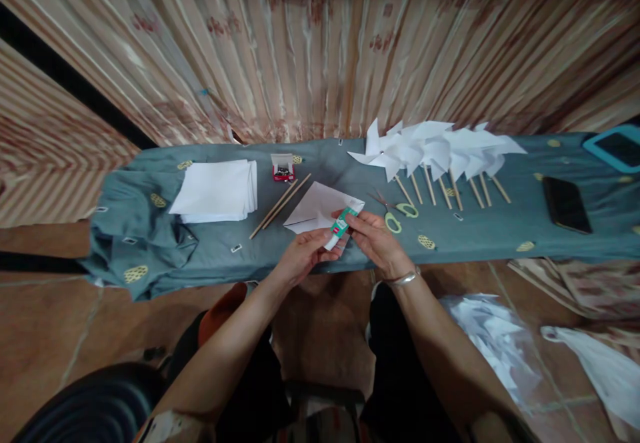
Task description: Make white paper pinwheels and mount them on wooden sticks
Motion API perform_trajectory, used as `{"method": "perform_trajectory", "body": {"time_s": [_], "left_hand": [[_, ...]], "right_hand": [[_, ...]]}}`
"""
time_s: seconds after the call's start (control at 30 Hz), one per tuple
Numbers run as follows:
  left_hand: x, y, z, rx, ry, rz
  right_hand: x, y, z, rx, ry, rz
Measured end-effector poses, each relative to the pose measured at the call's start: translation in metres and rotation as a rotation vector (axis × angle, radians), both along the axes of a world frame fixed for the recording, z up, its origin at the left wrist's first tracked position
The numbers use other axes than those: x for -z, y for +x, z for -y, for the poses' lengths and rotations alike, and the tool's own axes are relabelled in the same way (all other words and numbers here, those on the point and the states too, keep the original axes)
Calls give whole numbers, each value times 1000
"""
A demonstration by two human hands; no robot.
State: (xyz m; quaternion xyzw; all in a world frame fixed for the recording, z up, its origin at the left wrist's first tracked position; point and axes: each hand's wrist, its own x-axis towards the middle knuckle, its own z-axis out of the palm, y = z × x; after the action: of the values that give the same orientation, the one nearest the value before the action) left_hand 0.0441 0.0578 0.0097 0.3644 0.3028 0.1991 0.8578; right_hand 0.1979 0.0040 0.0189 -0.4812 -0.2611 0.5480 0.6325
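Between my two hands is a green-and-white glue stick (341, 225), tilted. The fingers of my left hand (306, 253) close on its lower white end. My right hand (374, 235), with a silver bracelet at the wrist, grips the upper end. Beneath them lies a white paper sheet (318, 204) with dark cut lines at its corners, partly hidden by my hands. Scissors (393, 220) with light green handles rest just right of the paper. Two wooden sticks (280, 207) lie to its left, beside a small open red-and-white box (283, 169) of shiny bits.
A stack of white paper (216, 189) sits on the left of the cloth-covered table (480, 229). Several white pinwheels (434, 149) on sticks lie at the back right. Farther right are a black phone (566, 204) and a blue-framed device (616, 148). A plastic bag (493, 339) of paper pieces is on the floor.
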Motion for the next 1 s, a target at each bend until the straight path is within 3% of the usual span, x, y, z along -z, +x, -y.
{"method": "perform_trajectory", "body": {"time_s": [0.27, 0.37, 0.47, 0.6, 0.7, 0.83, 1.0], "left_hand": [[-2, -3, 0, -3, 30, -79], [-3, -3, -1, -30, 90, -81], [0, -3, -3, -108, 200, -96], [3, -6, -10, -200, 427, -187], [4, -13, -15, -221, 707, -341], [7, -20, -19, -133, 1072, -479], [14, -19, -19, -51, 1321, -569]], "right_hand": [[4, 13, -7, 211, 6, -59], [9, 23, -11, 295, -2, -130], [15, 31, -12, 285, -10, -172], [16, 35, -9, 264, -2, -137], [13, 36, -6, 292, -1, -93], [8, 32, -6, 326, -9, 1], [9, 17, -15, 280, 16, 221]]}}
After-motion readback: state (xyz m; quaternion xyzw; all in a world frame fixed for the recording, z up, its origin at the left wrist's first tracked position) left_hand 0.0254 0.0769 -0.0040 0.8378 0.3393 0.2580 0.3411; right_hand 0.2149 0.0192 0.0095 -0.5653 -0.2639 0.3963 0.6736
